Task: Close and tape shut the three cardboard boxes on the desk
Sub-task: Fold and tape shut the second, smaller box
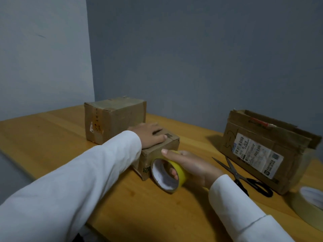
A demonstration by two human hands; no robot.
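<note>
A small flat cardboard box (153,155) lies at the middle of the desk. My left hand (150,135) presses flat on its closed top, fingers straight. My right hand (190,165) grips a yellow tape roll (172,173) against the box's near end, with fingers curled through the roll's core and the thumb on top. Behind it stands a taller closed box (113,119) with tape along its edges. At the right, a larger box (262,151) with a shipping label has its top flaps standing open.
Black-handled scissors (244,177) lie on the wooden desk (52,137) in front of the right box. A second, pale tape roll (309,205) sits at the desk's right edge. Grey walls meet in a corner behind the desk.
</note>
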